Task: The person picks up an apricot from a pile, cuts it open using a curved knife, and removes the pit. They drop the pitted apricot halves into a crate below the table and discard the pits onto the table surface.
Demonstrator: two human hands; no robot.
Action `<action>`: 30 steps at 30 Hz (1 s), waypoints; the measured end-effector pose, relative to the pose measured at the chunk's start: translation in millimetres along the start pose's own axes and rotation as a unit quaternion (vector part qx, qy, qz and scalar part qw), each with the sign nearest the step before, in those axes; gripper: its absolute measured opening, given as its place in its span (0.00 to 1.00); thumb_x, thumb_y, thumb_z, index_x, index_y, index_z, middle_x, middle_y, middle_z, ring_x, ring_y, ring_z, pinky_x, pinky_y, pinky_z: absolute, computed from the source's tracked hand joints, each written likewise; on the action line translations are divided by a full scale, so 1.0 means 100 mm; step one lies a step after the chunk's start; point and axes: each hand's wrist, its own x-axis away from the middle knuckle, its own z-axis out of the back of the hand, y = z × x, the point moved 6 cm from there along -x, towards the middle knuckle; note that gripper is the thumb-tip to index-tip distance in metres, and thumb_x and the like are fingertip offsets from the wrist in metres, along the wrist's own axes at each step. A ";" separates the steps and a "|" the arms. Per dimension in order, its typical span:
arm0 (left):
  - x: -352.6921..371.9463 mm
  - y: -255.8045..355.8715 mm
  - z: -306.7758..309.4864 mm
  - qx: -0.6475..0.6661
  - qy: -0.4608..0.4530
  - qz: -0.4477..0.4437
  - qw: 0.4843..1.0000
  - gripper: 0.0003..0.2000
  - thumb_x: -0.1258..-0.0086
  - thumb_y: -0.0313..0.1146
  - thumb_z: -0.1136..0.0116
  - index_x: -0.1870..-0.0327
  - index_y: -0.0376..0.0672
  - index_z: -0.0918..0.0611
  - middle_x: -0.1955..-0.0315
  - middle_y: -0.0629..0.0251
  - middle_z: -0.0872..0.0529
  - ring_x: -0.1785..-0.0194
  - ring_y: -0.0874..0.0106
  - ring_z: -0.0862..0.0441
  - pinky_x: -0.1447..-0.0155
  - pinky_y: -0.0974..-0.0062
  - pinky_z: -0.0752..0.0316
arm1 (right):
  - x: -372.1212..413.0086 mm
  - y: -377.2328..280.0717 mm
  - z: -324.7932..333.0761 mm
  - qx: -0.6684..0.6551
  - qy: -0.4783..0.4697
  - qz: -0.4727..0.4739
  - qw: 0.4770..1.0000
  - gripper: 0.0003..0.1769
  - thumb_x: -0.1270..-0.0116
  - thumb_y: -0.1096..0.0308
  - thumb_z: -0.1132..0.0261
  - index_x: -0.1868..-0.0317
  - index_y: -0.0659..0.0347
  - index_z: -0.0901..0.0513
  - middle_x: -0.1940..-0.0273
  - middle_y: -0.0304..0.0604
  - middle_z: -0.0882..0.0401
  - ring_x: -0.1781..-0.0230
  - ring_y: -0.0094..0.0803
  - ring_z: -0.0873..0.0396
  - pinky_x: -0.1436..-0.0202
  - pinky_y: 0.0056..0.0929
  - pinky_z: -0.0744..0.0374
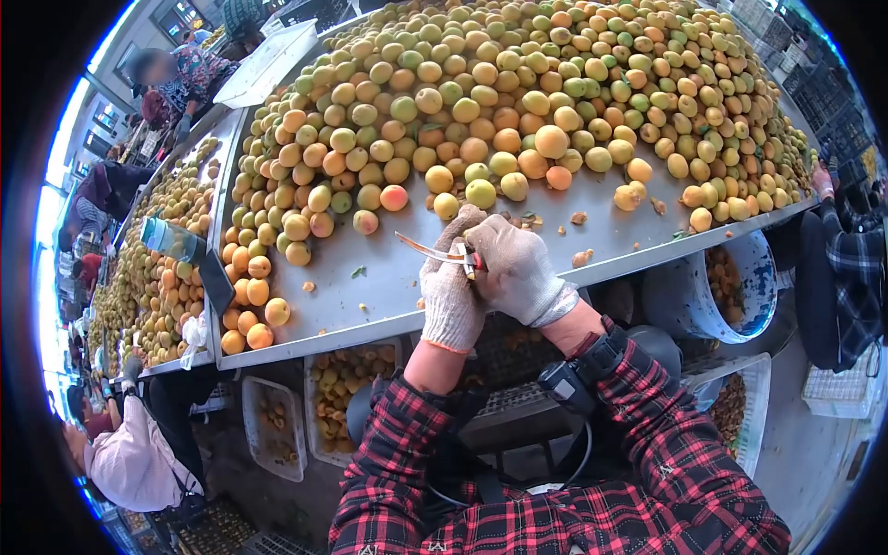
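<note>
My left hand (453, 301) and my right hand (520, 268), both in pale knitted gloves, are together above the front edge of the metal sorting table (388, 296). A small hand tool (446, 253) with a thin curved metal part and a red piece lies across my left fingers, which are closed round it. The red piece sits between the two hands. My right fingers are curled against it and the left hand; what they grip is hidden. A large heap of apricots (453, 74), yellow, orange and greenish, lies just beyond my hands. Torn fruit bits (581, 258) are scattered nearby.
A white bucket (760, 296) with fruit pieces stands below the table's right edge. Crates of fruit (350, 384) sit under the table. At left are a jar with a bluish lid (171, 240) and a second fruit table. Several people work around.
</note>
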 end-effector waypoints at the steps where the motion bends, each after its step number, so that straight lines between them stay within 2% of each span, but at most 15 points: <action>1: 0.02 0.04 -0.06 0.002 -0.015 -0.003 1.000 0.19 0.22 0.32 0.51 0.35 0.33 0.27 0.43 0.54 0.19 0.41 0.62 0.18 0.36 0.64 0.22 | -0.01 -0.02 0.03 -0.021 0.014 0.023 0.999 0.11 0.47 0.74 0.35 0.62 0.59 0.24 0.65 0.49 0.24 0.65 0.51 0.21 0.65 0.42 0.21; 3: 0.03 0.06 -0.07 0.005 -0.028 -0.006 1.000 0.20 0.22 0.33 0.51 0.34 0.33 0.28 0.43 0.54 0.19 0.41 0.63 0.19 0.36 0.65 0.22 | -0.03 -0.05 0.10 -0.041 0.026 0.047 0.998 0.12 0.47 0.75 0.35 0.62 0.59 0.25 0.65 0.49 0.24 0.65 0.51 0.21 0.66 0.42 0.22; 5: 0.01 0.15 -0.03 -0.141 -0.043 -0.063 0.987 0.19 0.21 0.34 0.52 0.36 0.32 0.26 0.43 0.55 0.19 0.43 0.64 0.18 0.38 0.67 0.21 | -0.04 -0.09 0.12 -0.060 -0.039 0.083 0.994 0.14 0.50 0.76 0.33 0.61 0.58 0.24 0.66 0.48 0.24 0.66 0.49 0.21 0.66 0.41 0.22; 8: -0.04 0.29 0.11 -0.267 -0.082 -0.108 0.954 0.18 0.20 0.35 0.54 0.38 0.31 0.24 0.44 0.56 0.18 0.45 0.66 0.16 0.42 0.70 0.19 | -0.05 -0.11 0.17 -0.147 -0.046 0.110 0.982 0.16 0.50 0.76 0.31 0.59 0.58 0.23 0.65 0.47 0.24 0.68 0.47 0.21 0.66 0.38 0.23; 10: -0.05 0.33 0.19 -0.231 -0.036 -0.109 0.966 0.17 0.21 0.34 0.54 0.41 0.30 0.23 0.47 0.55 0.18 0.48 0.68 0.16 0.44 0.73 0.18 | -0.07 0.04 0.22 -0.166 -0.097 0.031 0.981 0.13 0.46 0.74 0.30 0.60 0.61 0.21 0.66 0.46 0.23 0.69 0.43 0.22 0.64 0.35 0.23; 12: 0.05 0.42 0.10 -0.123 -0.007 0.000 0.992 0.17 0.23 0.33 0.51 0.41 0.28 0.24 0.48 0.55 0.17 0.48 0.70 0.16 0.44 0.74 0.19 | -0.07 0.22 0.28 -0.148 -0.171 -0.030 0.974 0.12 0.46 0.73 0.29 0.62 0.63 0.21 0.69 0.47 0.22 0.69 0.41 0.21 0.63 0.33 0.22; 14: 0.08 0.50 0.07 -0.134 -0.016 0.020 0.991 0.17 0.24 0.32 0.50 0.44 0.27 0.21 0.50 0.54 0.16 0.48 0.70 0.16 0.43 0.74 0.19 | -0.04 0.38 0.39 -0.151 -0.246 -0.131 0.949 0.13 0.45 0.72 0.27 0.60 0.65 0.18 0.69 0.45 0.19 0.68 0.32 0.21 0.61 0.29 0.22; 16: 0.15 0.46 -0.01 -0.306 -0.117 0.098 0.940 0.13 0.24 0.29 0.50 0.48 0.33 0.16 0.54 0.61 0.14 0.51 0.74 0.16 0.42 0.75 0.22 | 0.00 0.70 0.44 -0.158 -0.216 -0.200 0.943 0.14 0.43 0.66 0.27 0.59 0.63 0.16 0.67 0.53 0.16 0.65 0.43 0.16 0.59 0.34 0.19; 17: 0.23 0.51 -0.15 -0.391 -0.176 0.046 0.902 0.15 0.26 0.28 0.51 0.46 0.33 0.16 0.54 0.59 0.13 0.47 0.73 0.17 0.41 0.75 0.23 | -0.02 0.89 0.50 -0.107 -0.180 -0.228 0.951 0.15 0.43 0.65 0.27 0.58 0.62 0.16 0.67 0.53 0.16 0.65 0.41 0.15 0.58 0.34 0.19; 18: 0.26 0.51 -0.19 -0.388 -0.175 0.045 0.904 0.15 0.26 0.28 0.51 0.46 0.33 0.16 0.54 0.59 0.13 0.47 0.73 0.17 0.41 0.75 0.23 | -0.09 1.05 0.57 -0.055 -0.144 -0.255 0.955 0.15 0.43 0.65 0.26 0.57 0.62 0.15 0.67 0.52 0.15 0.65 0.40 0.15 0.58 0.35 0.19; 19: 0.31 0.42 -0.21 -0.391 -0.204 0.103 0.892 0.16 0.28 0.27 0.50 0.45 0.33 0.17 0.53 0.60 0.13 0.47 0.74 0.18 0.40 0.75 0.24 | -0.13 1.21 0.63 -0.043 -0.108 -0.330 0.937 0.19 0.43 0.63 0.26 0.53 0.61 0.16 0.64 0.52 0.14 0.62 0.44 0.15 0.55 0.36 0.19; 20: 0.35 0.33 -0.23 -0.392 -0.232 0.160 0.876 0.16 0.29 0.26 0.49 0.44 0.34 0.17 0.53 0.62 0.13 0.46 0.75 0.18 0.39 0.76 0.25 | -0.21 1.33 0.68 0.008 -0.062 -0.337 0.940 0.20 0.43 0.63 0.26 0.51 0.61 0.16 0.62 0.53 0.14 0.61 0.46 0.15 0.54 0.37 0.19; 21: 0.31 0.33 -0.24 -0.418 -0.210 0.137 0.873 0.15 0.29 0.26 0.47 0.44 0.32 0.17 0.52 0.61 0.14 0.47 0.75 0.18 0.38 0.77 0.26 | -0.29 1.47 0.70 0.059 -0.016 -0.340 0.939 0.22 0.44 0.62 0.26 0.49 0.60 0.17 0.61 0.53 0.14 0.59 0.48 0.15 0.52 0.38 0.19; 28: 0.06 0.32 -0.07 -0.323 -0.102 0.060 0.939 0.12 0.25 0.27 0.48 0.48 0.29 0.17 0.54 0.61 0.14 0.49 0.75 0.17 0.42 0.79 0.23 | -0.75 1.83 0.32 0.232 -0.082 -0.244 0.938 0.19 0.41 0.61 0.32 0.51 0.59 0.21 0.57 0.56 0.15 0.55 0.55 0.17 0.50 0.43 0.20; 30: 0.04 0.34 -0.06 -0.315 -0.093 0.058 0.943 0.13 0.25 0.27 0.47 0.46 0.30 0.18 0.53 0.60 0.15 0.49 0.74 0.17 0.42 0.79 0.22 | -0.78 1.88 0.31 0.242 -0.100 -0.265 0.928 0.19 0.43 0.61 0.31 0.52 0.60 0.19 0.59 0.57 0.15 0.54 0.55 0.17 0.50 0.43 0.20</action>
